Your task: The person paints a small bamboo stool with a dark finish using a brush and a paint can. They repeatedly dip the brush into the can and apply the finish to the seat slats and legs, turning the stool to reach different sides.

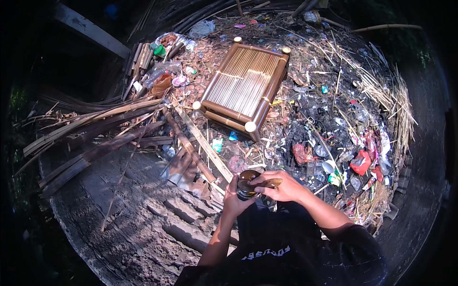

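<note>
Jar (245, 183) sits gripped in left hand (234, 198), right hand (279, 187) pinching its top; bamboo rack (245, 86) at 12 o'clock looks built already.

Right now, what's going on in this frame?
A person holds a dark brown glass bottle in both hands: the left hand grips it from below, the right hand covers its top. On the littered ground ahead lies a small bamboo tray, untouched, with split bamboo strips piled to the left.
</note>
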`<state>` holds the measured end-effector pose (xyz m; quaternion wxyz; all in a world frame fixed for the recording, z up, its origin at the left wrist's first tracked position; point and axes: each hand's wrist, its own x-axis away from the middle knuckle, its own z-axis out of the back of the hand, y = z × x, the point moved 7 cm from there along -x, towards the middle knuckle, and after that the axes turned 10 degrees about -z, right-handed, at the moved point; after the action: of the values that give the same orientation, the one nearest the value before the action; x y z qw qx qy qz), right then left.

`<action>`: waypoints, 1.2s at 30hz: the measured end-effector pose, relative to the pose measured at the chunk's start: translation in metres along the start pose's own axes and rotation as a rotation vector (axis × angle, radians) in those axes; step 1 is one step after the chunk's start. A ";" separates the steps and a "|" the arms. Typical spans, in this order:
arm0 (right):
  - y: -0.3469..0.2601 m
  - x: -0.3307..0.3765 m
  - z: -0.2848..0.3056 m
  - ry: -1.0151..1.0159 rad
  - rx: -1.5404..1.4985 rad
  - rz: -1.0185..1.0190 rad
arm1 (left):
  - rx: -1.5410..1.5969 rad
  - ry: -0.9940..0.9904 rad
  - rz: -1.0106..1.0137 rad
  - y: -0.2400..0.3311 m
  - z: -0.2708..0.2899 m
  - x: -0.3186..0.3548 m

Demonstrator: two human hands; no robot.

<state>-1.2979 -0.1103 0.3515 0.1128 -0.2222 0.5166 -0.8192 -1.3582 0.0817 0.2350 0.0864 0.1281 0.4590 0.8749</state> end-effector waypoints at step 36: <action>0.772 -0.237 -0.143 0.418 -1.455 -0.185 | 0.061 0.503 0.096 -0.503 -0.297 -0.170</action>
<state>-1.1931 -0.2390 -0.4519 -0.2314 -0.1233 0.9161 -0.3032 -1.2692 0.0880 -0.3669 -0.0762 -0.0692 0.4855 0.8681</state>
